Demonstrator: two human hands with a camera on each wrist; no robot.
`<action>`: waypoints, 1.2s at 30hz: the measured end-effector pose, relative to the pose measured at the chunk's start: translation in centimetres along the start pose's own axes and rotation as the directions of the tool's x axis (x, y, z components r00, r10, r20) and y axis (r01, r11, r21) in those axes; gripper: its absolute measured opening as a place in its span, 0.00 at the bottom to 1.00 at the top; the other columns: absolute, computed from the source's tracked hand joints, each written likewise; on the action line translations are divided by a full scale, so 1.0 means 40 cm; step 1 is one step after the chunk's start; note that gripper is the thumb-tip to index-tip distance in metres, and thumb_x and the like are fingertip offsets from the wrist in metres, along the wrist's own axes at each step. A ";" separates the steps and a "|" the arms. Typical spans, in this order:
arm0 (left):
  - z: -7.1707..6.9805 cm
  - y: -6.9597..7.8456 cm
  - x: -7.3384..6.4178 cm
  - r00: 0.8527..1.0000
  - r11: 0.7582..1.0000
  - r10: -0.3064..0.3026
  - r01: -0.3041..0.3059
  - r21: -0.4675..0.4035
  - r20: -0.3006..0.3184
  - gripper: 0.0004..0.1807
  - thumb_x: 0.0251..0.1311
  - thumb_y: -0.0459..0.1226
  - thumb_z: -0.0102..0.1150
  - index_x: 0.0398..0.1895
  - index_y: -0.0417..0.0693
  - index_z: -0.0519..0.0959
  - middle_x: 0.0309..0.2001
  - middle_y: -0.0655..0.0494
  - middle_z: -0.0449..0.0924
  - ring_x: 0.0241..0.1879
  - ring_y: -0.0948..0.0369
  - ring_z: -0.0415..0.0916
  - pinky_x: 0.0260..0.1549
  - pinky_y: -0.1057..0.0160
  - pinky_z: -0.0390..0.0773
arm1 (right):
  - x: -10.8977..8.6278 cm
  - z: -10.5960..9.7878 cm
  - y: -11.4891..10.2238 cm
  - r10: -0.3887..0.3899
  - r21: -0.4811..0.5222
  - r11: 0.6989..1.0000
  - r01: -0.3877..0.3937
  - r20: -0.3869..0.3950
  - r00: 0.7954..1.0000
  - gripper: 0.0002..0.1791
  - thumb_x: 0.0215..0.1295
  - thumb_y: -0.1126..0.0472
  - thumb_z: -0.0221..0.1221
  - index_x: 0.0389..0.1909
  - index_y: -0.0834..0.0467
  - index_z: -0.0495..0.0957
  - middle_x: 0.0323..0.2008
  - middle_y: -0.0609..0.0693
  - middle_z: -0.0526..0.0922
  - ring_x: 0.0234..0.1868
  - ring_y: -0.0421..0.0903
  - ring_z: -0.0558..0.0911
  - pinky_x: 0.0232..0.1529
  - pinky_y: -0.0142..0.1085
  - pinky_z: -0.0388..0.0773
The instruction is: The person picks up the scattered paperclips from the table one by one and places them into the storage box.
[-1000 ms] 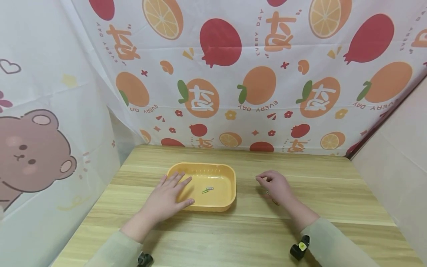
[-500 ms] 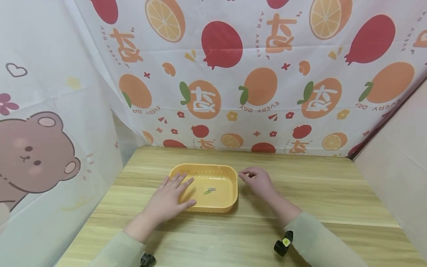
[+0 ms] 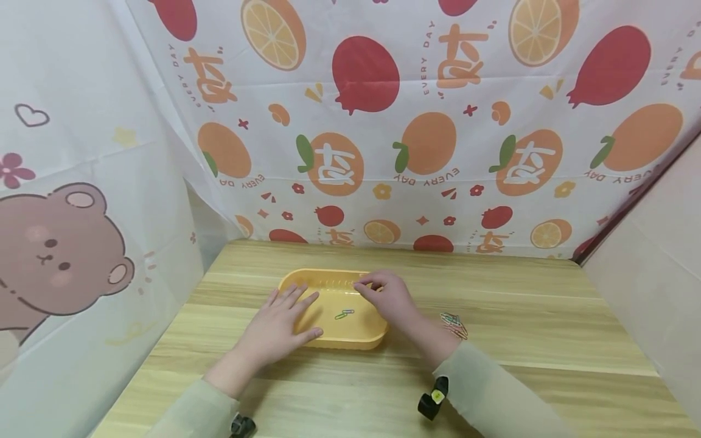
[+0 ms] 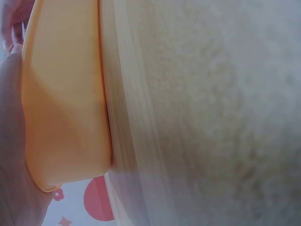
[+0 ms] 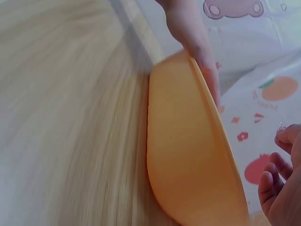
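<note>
A yellow plastic tray [image 3: 342, 344] sits on the wooden table. Two paper clips, a green one [image 3: 341, 316] and a bluish-purple one [image 3: 348, 311], lie on its floor. My left hand [image 3: 274, 325] rests over the tray's left side with its fingers spread. Above the tray's right side is my right hand [image 3: 390, 299], pinching a small pale paper clip [image 5: 280, 126] between thumb and fingertip. Several coloured paper clips [image 3: 454, 325] lie in a loose pile on the table, right of the tray and beyond my right wrist.
The wooden table [image 3: 526, 304] runs back to a fruit-printed cloth [image 3: 383, 146]. A bear-printed cloth [image 3: 148, 201] hangs on the left and a pale panel [image 3: 652, 267] stands on the right. A black camera [image 3: 432, 398] is strapped to my right wrist.
My right hand has moved left from beside the clip pile to over the tray, and its forearm no longer covers the pile. My left hand has stayed on the tray.
</note>
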State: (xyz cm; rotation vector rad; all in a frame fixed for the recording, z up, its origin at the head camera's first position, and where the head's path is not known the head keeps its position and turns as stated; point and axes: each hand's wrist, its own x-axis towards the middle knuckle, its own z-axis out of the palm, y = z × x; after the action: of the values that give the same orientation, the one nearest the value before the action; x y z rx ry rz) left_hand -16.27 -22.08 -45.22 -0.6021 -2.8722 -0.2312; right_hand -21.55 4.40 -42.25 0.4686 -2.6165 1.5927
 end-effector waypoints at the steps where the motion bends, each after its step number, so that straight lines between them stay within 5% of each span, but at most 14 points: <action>1: 0.000 0.000 0.000 1.000 1.000 0.000 0.000 -0.003 0.000 0.43 0.60 0.69 0.52 0.74 0.58 0.66 0.74 0.46 0.59 0.74 0.46 0.53 0.73 0.40 0.44 | 0.000 0.008 -0.003 -0.017 -0.003 1.000 0.017 0.006 1.000 0.07 0.64 0.54 0.67 0.37 0.52 0.90 0.39 0.43 0.84 0.39 0.43 0.78 0.35 0.34 0.79; 5: 0.000 0.002 0.000 1.000 1.000 -0.001 0.001 -0.008 0.002 0.44 0.59 0.69 0.53 0.74 0.57 0.66 0.74 0.46 0.60 0.74 0.46 0.53 0.73 0.40 0.44 | 0.001 0.030 -0.007 -0.069 -0.013 0.997 0.070 0.026 0.997 0.07 0.64 0.54 0.67 0.36 0.51 0.89 0.37 0.42 0.83 0.38 0.43 0.78 0.34 0.34 0.78; 16: 0.004 0.001 -0.002 1.000 1.000 -0.005 0.004 -0.025 -0.016 0.42 0.59 0.65 0.58 0.73 0.56 0.68 0.73 0.46 0.61 0.74 0.46 0.54 0.72 0.39 0.45 | 0.005 0.056 -0.011 -0.065 -0.041 0.997 0.072 0.144 0.987 0.06 0.65 0.56 0.66 0.36 0.53 0.89 0.32 0.41 0.81 0.33 0.42 0.76 0.31 0.33 0.76; 23: 0.000 0.002 -0.001 1.000 1.000 0.002 -0.002 -0.031 -0.020 0.42 0.59 0.65 0.59 0.73 0.56 0.68 0.73 0.46 0.61 0.74 0.45 0.54 0.72 0.39 0.45 | 0.010 0.071 -0.007 -0.045 -0.176 0.980 0.093 0.260 0.965 0.07 0.65 0.57 0.65 0.34 0.55 0.89 0.29 0.37 0.82 0.30 0.39 0.76 0.31 0.32 0.76; 27: -0.002 0.003 -0.001 1.000 1.000 0.001 -0.001 -0.031 -0.008 0.42 0.59 0.65 0.58 0.73 0.56 0.68 0.74 0.46 0.61 0.74 0.45 0.53 0.73 0.40 0.45 | 0.013 0.087 0.000 -0.062 -0.297 0.941 0.163 0.322 0.945 0.06 0.64 0.57 0.66 0.30 0.52 0.89 0.26 0.36 0.81 0.27 0.36 0.75 0.32 0.30 0.76; 36: -0.001 0.002 -0.001 1.000 1.000 0.004 -0.004 -0.019 -0.008 0.42 0.59 0.65 0.57 0.73 0.56 0.68 0.74 0.47 0.60 0.74 0.46 0.53 0.73 0.40 0.44 | 0.009 0.110 -0.002 0.033 -0.569 0.796 0.206 0.380 0.925 0.07 0.62 0.54 0.65 0.25 0.47 0.86 0.23 0.35 0.81 0.26 0.34 0.74 0.32 0.31 0.74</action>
State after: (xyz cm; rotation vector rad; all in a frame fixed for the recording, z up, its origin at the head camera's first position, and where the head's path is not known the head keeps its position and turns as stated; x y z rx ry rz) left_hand -16.18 -22.02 -45.17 -0.6092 -2.8643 -0.2591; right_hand -21.36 0.45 -44.18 0.8864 -3.0983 0.5939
